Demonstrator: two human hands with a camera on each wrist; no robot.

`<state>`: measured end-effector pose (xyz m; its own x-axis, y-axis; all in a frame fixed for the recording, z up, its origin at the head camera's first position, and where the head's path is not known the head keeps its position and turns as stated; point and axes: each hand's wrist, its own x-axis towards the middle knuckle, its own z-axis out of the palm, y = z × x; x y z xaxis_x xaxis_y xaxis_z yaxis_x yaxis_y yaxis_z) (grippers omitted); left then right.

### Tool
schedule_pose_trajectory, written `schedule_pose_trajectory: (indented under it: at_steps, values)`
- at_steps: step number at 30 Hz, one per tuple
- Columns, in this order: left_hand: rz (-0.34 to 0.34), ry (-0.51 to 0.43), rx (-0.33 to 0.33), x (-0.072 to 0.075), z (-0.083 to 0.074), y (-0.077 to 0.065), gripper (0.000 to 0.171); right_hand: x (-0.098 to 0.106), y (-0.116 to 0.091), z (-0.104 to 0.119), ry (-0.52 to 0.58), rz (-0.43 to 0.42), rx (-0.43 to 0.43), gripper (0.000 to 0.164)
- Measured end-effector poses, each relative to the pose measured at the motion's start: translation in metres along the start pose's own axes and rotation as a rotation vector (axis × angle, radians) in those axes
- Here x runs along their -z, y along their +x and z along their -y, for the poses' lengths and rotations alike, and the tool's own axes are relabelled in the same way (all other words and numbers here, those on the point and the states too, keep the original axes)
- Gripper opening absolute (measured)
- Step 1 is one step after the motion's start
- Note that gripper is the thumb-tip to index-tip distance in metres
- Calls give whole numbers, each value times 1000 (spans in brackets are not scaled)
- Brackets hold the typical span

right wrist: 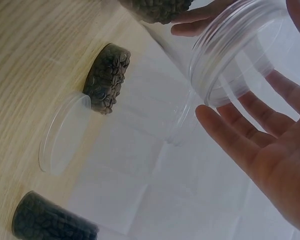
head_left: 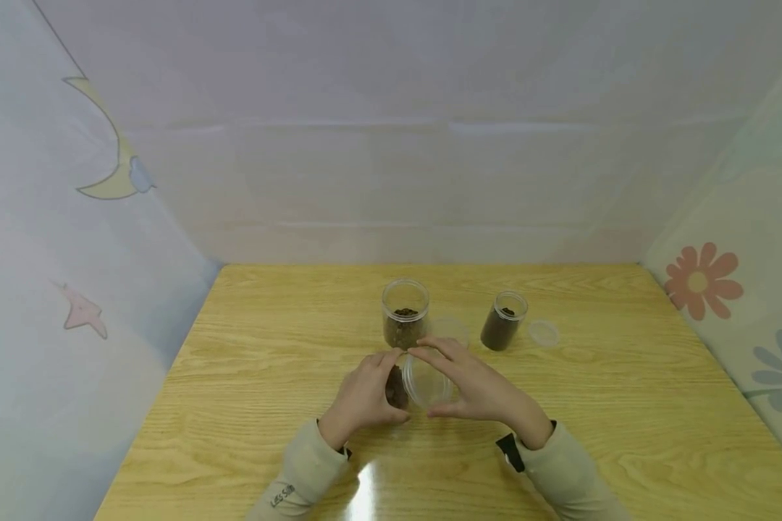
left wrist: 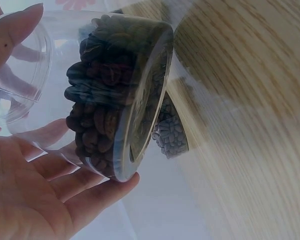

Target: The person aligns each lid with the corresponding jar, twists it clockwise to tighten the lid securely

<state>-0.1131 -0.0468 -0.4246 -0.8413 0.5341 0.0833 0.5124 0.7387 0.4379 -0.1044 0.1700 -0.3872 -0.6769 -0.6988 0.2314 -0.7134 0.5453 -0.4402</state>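
Note:
A clear plastic jar (left wrist: 105,85) with dark coffee beans is tilted, its base to the left and its round rim end (head_left: 428,382) to the right. My left hand (head_left: 365,396) grips the body of this jar, thumb on one side and fingers on the other. Around the rim end curve the fingers and thumb of my right hand (head_left: 478,383). In the right wrist view, ringed clear plastic (right wrist: 230,45) lies between the right fingers and thumb. Whether a lid sits on that end I cannot tell.
Behind the hands stands a wide open jar (head_left: 405,329) part filled with beans, a translucent lid (head_left: 452,331) lying beside it. Farther right are a narrower open jar (head_left: 502,325) of dark beans and a small lid (head_left: 544,333). Everything is on a wooden table (head_left: 267,347).

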Motion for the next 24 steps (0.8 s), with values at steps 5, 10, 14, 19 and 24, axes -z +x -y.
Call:
schedule_pose_trajectory:
  at_steps: [5,10,14,19,24]
  values:
    - [-5,7,-1,0,0,0,95,-1,0,1,-14,-29,-20,85]
    - [-11,12,-6,0,0,0,94,-2,1,2,-27,-46,-71,83]
    - [-14,10,-9,-1,1,1,94,-3,1,4,-38,-49,-122,82]
    - [-9,9,-1,0,1,1,96,-5,2,7,-57,-51,-181,82]
    - [-2,7,0,0,1,1,96,-6,3,8,-67,-56,-207,83]
